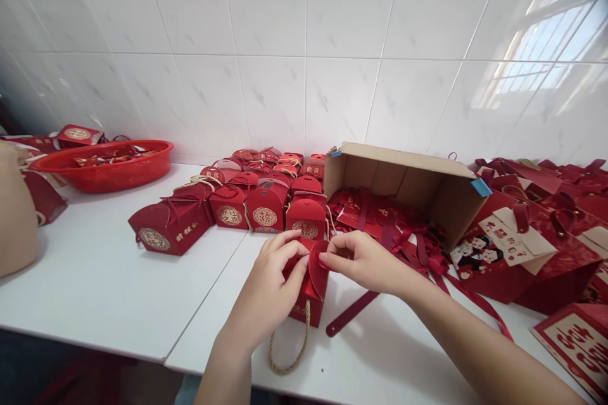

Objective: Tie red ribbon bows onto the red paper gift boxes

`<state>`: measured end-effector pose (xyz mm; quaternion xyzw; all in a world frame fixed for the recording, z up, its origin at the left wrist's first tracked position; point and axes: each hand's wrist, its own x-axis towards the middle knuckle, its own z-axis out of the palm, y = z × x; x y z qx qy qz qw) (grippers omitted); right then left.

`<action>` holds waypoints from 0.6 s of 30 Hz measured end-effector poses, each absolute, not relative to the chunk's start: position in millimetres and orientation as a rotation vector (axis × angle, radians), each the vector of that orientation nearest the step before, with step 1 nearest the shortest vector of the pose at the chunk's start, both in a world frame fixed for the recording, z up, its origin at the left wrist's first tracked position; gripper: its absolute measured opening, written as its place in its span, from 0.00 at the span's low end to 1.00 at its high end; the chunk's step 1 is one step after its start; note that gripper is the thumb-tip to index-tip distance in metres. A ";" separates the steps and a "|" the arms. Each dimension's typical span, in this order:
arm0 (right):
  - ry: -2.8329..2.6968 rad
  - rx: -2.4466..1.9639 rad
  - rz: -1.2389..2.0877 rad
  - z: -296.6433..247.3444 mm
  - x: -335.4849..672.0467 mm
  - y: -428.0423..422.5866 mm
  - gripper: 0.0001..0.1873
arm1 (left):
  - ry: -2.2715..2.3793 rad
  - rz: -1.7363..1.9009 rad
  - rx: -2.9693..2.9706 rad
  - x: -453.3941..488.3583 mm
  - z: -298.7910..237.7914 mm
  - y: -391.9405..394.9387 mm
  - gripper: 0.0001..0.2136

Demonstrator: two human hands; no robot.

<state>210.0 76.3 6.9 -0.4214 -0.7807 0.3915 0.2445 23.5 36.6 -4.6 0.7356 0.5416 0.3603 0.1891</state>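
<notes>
Left hand (274,278) and right hand (360,261) pinch rounded flaps (316,273) of a small red cardboard box (314,315) — twisted tan rope loop (285,371) near

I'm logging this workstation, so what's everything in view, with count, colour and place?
Held box: one, red, between the hands
Rope handle: one, tan, held box's near end
Grouped boxes: a dozen or more, red, mid-table
Basin: one, red, left
Rear box: one, red, behind basin
Carton: one, brown, right of grouped boxes
Loose strap: one, dark red, before carton
Bags: several, red, right
Tabletop: seamed, white, beneath
Wall tiles: many, white, behind
Left hand: one, bare, on held box
Right hand: one, bare, on held box
</notes>
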 end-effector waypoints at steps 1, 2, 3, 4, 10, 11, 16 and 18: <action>-2.137 -1.161 1.039 7.3 210.2 76.2 0.16 | 1.519 1.039 2.056 23.9 -3.8 36.5 0.10; -2.132 -1.171 0.991 7.5 210.3 75.9 0.15 | 1.516 1.067 2.041 24.3 -3.2 36.7 0.10; -2.114 -1.172 0.932 7.4 210.2 75.5 0.14 | 1.511 1.097 2.024 24.6 -3.0 37.0 0.10; -2.090 -1.156 0.871 7.0 209.9 74.9 0.13 | 1.507 1.134 2.006 25.0 -3.1 37.5 0.10; -2.053 -0.918 0.818 1.2 205.2 70.9 0.11 | 1.477 1.446 1.829 25.3 -8.9 41.4 0.09; -2.043 -0.900 0.844 1.8 203.6 71.2 0.09 | 1.474 1.457 1.810 24.7 -9.5 41.7 0.09; -1.860 -0.824 0.865 26.7 205.2 68.9 0.10 | 1.543 1.220 1.907 16.4 -8.8 41.1 0.12; -1.750 -0.794 0.808 39.9 223.8 56.9 0.09 | 1.606 1.134 1.895 12.4 -7.9 40.5 0.14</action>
